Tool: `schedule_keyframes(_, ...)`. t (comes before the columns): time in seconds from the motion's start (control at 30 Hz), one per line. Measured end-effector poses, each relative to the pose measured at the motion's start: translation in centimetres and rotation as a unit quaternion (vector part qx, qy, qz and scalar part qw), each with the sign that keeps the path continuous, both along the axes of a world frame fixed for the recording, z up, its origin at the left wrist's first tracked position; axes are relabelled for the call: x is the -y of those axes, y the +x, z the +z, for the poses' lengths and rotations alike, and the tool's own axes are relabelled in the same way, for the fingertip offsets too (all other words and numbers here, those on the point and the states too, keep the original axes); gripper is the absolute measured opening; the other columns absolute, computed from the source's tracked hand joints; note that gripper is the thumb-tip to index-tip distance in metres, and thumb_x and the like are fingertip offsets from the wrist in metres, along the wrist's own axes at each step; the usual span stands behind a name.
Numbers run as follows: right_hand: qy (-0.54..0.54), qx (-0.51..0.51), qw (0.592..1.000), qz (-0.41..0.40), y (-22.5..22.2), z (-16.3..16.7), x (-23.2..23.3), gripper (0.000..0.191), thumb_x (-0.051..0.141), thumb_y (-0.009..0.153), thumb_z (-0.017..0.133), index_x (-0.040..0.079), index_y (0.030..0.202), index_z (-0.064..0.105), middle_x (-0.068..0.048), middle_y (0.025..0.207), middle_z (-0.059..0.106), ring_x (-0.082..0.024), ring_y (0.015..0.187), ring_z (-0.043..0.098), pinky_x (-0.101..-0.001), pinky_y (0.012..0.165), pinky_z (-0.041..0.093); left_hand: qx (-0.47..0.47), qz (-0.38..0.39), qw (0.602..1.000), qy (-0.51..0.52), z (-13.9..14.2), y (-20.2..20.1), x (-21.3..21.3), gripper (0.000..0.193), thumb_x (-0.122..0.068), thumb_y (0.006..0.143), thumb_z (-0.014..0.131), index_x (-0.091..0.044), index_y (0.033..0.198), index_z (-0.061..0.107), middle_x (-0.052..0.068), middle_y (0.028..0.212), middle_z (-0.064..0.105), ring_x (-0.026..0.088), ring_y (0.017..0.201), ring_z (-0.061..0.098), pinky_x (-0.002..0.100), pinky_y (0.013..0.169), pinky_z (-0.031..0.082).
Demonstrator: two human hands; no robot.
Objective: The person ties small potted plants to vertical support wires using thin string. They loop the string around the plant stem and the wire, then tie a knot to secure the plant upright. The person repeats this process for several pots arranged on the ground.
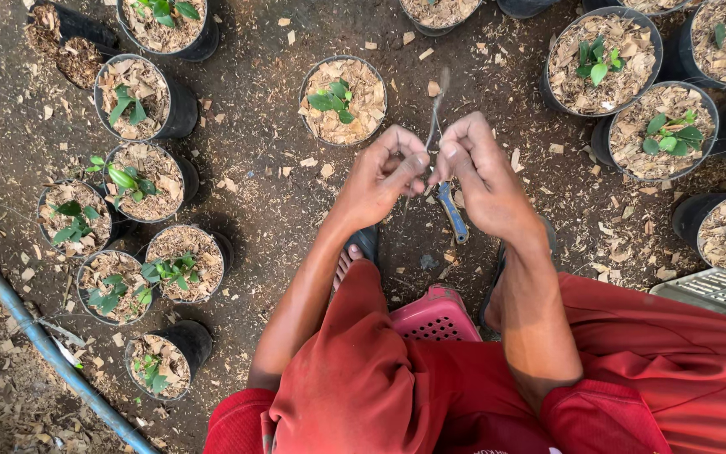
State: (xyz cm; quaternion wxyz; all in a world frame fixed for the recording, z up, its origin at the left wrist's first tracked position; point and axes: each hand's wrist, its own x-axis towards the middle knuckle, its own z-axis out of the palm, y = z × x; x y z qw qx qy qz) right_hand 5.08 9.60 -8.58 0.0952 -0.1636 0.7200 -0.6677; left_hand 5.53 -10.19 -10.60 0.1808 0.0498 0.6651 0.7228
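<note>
A pale grey-brown thin twig cutting [437, 109] contrasts with the blue-handled small knife [453, 212]. The round black plastic nursery pots [182, 109] hold tan wood-chip mulch and bright green-leaved seedlings [332, 99]. The perforated pink plastic stool [435, 315] shows a fine grid of holes against red cloth shorts [430, 387].

my left hand [377, 175] and right hand [478, 168] meet just behind the pot [343, 100] ahead of me, a thin stem [436, 109] between them. a knife [453, 212] lies below. left of that pot stand more pots [138, 181]; a pipe [35, 332] runs farther left.
</note>
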Motion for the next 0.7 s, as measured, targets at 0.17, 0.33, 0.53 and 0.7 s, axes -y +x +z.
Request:
schedule_keyframes(0.17,-0.037,0.139,0.982,0.123,-0.2,-2.5,0.7,0.008,0.010,0.103,0.058,0.004,0.107,0.056,-0.003,0.087,0.065,-0.012,0.072,0.062,-0.0277,0.065,0.053,-0.124,0.136,0.983,0.012,-0.8,-0.3,0.2,0.012,-0.016,0.113,0.043,-0.006,0.119,0.043,0.003,0.091,0.056,0.010,0.065,0.062,0.024,0.050,0.052)
schedule_keyframes(0.33,0.130,0.029,0.974,0.182,0.9,-5.3,3.4,0.017,0.012,0.103,0.056,0.001,0.098,0.067,-0.002,0.086,0.072,-0.010,0.082,0.070,-0.0277,0.075,0.055,-0.182,0.324,0.925,0.082,-2.7,-1.2,2.4,0.016,-0.018,0.115,0.045,-0.005,0.123,0.040,0.004,0.087,0.053,0.010,0.066,0.058,0.028,0.056,0.058)
schedule_keyframes(0.53,-0.082,0.193,0.977,0.044,0.8,-7.3,4.8,0.015,0.012,0.106,0.053,0.003,0.106,0.065,-0.003,0.093,0.070,-0.010,0.085,0.071,-0.0291,0.082,0.062,-0.144,0.196,0.970,0.025,-6.0,2.5,2.0,0.024,-0.020,0.119,0.052,0.002,0.123,0.060,0.006,0.094,0.062,0.013,0.085,0.062,0.031,0.079,0.054)
schedule_keyframes(0.7,0.085,0.050,0.995,0.002,0.5,-8.9,4.3,0.009,0.011,0.103,0.061,0.004,0.104,0.067,-0.003,0.095,0.070,-0.012,0.087,0.067,-0.0310,0.075,0.055,-0.058,0.298,0.952,0.043,-6.1,2.0,3.1,0.028,-0.025,0.110,0.052,-0.005,0.124,0.065,0.006,0.097,0.072,0.013,0.092,0.074,0.030,0.079,0.067)
